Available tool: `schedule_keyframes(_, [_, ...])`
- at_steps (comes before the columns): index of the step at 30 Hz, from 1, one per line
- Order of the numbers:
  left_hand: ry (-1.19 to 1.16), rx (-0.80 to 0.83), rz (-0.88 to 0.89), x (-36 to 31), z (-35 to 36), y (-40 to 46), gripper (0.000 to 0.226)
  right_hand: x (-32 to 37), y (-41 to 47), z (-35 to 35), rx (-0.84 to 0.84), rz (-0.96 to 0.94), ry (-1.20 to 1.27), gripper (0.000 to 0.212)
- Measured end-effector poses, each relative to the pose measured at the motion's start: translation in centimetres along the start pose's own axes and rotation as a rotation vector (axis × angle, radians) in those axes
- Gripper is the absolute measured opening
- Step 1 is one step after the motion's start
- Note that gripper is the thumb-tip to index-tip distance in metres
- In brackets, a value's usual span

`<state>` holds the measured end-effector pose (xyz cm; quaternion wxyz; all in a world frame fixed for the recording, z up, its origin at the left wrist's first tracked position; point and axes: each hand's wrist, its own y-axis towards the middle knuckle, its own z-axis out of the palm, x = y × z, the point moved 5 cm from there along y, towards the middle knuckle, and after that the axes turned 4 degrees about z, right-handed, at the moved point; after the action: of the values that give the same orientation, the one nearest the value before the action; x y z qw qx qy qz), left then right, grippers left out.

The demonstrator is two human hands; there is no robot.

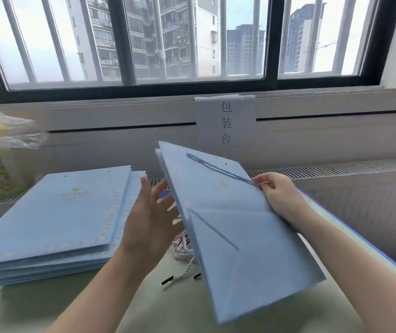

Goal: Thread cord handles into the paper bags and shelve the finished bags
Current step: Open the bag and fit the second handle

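- Bag, pale blue and folded flat, is held tilted above the table; blur softens its printing, and it hides most of the loose cords beneath.
- Stack of flat bags lies at the left on the greenish table, below a barred window with a paper sign.
- The right hand pinches the bag's upper edge by its cord handle.
- The left hand is spread wide beside the bag; whether it touches cannot be told.

right hand: pinching flat blue bag at its top edge
left hand: fingers spread, beside bag
stack of bags: on table, left
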<state>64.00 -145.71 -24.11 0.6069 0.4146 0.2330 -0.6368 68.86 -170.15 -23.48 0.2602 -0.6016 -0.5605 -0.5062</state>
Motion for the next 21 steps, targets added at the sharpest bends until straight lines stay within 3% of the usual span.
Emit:
schedule_keyframes(3, [0.074,-0.042,-0.008,-0.6,-0.4,-0.1,0.060,1.2,-0.5,-0.1,-0.037,-0.152,-0.126,0.026])
schedule_keyframes(7, [0.260,-0.277,0.039,-0.1,-1.9,0.1,0.024,1.4,-0.9,0.5,0.031,-0.217,-0.382,0.019])
schedule_keyframes(10, [0.345,-0.334,0.029,0.0,-2.8,0.3,0.028,1.9,-1.1,-0.2,-0.078,-0.272,-0.611,0.014])
schedule_keyframes(12, [0.365,-0.308,-0.021,0.2,-2.8,0.3,0.029,2.6,-1.1,-1.2,-0.173,-0.355,-0.589,0.013])
schedule_keyframes(14, [0.405,-0.284,-0.090,0.4,-2.6,0.3,0.021,3.4,-1.3,-2.4,-0.255,-0.421,-0.511,0.018])
schedule_keyframes(16, [0.497,-0.246,-0.125,0.7,-2.1,0.1,0.015,3.6,-1.2,-3.0,-0.243,-0.368,-0.294,0.029])
schedule_keyframes(19, [0.921,-0.274,-0.088,1.0,-1.6,0.0,0.029,3.1,-1.1,-1.8,0.070,-0.052,0.406,0.032])
schedule_keyframes(21, [1.311,-0.271,-0.029,1.1,-1.4,0.0,0.038,3.0,-1.6,-0.3,0.258,0.116,0.636,0.024])
